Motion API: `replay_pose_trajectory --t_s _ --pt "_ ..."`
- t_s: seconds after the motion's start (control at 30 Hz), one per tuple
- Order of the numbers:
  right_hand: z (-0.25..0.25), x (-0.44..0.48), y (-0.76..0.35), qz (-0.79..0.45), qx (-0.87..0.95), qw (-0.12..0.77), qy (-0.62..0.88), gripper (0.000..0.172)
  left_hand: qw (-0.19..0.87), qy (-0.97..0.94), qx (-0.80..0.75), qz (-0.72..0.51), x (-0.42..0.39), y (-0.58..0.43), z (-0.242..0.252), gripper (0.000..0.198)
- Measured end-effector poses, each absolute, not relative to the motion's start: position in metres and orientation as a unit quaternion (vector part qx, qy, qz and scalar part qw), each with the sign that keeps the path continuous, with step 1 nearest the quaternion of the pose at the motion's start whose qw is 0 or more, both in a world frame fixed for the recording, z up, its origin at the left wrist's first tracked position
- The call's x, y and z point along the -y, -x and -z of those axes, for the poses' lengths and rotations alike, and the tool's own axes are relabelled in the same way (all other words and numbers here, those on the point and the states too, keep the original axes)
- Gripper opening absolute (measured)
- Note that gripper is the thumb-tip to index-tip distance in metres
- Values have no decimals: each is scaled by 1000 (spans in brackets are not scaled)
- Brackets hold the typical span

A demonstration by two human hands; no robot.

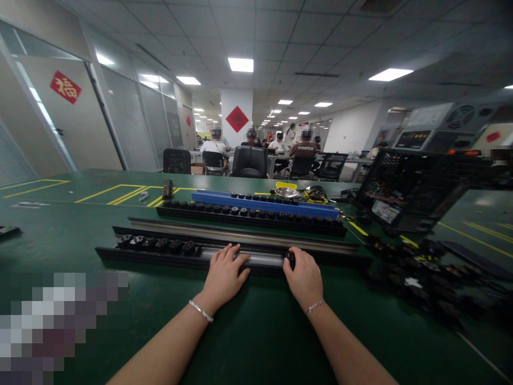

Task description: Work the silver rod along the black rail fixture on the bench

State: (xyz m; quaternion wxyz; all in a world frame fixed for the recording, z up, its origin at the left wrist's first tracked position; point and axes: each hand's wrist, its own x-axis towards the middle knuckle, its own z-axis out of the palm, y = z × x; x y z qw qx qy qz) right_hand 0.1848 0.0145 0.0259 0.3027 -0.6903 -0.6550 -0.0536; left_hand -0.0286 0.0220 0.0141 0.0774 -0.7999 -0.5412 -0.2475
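Silver-grey metal rail (260,259), lying lengthwise in a long black tray (108,252) near the front edge of the green table (256,331). The left hand (224,272) rests open and flat on the rail, fingers spread. The right hand (305,275) is curled closed over a small black part (290,259) at the rail, which the fingers mostly hide. A row of like black parts (160,244) sits on the rail further left, well apart from the held one. Behind lie a second bare rail (240,232), then a black strip (248,214) and a blue bar (264,205), both carrying parts. A loose heap of black parts (417,272) lies to the right of the right forearm, and an open computer chassis (409,190) stands beyond it.

Risks, as judged:
- The held part may cant and bind on the rail if pressed from one side.
- The rail may slip in its tray, since the flat left hand presses without gripping.
- A fingertip may be nipped between part and rail.
- A wide sweep of the right forearm may scatter the heap.
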Motion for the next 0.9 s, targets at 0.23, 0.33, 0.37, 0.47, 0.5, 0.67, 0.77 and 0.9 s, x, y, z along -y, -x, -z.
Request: replay_pose_trajectory --t_s 0.23,0.33,0.37,0.47,0.5,0.67,0.77,0.9 --pt "-26 -15 -187 64 641 292 706 28 74 799 544 247 -23 29 -13 34" --pt "-25 -15 -189 68 633 291 714 27 75 799 543 248 -23 29 -13 34" --pt "-25 -15 -189 68 630 290 717 27 75 799 543 249 -23 29 -12 34" --pt "-25 -15 -190 63 625 283 725 27 75 799 543 247 -23 29 -12 34" --pt "-25 -15 -191 61 624 281 727 27 75 800 543 245 -23 29 -13 34" --pt "-27 -14 -191 66 621 271 733 28 75 802 542 239 -23 29 -14 34" --pt "-27 -13 -191 63 620 268 734 27 75 801 543 238 -23 29 -14 34" --pt "-29 -12 -191 44 612 271 742 28 76 802 541 240 -23 29 -14 34"
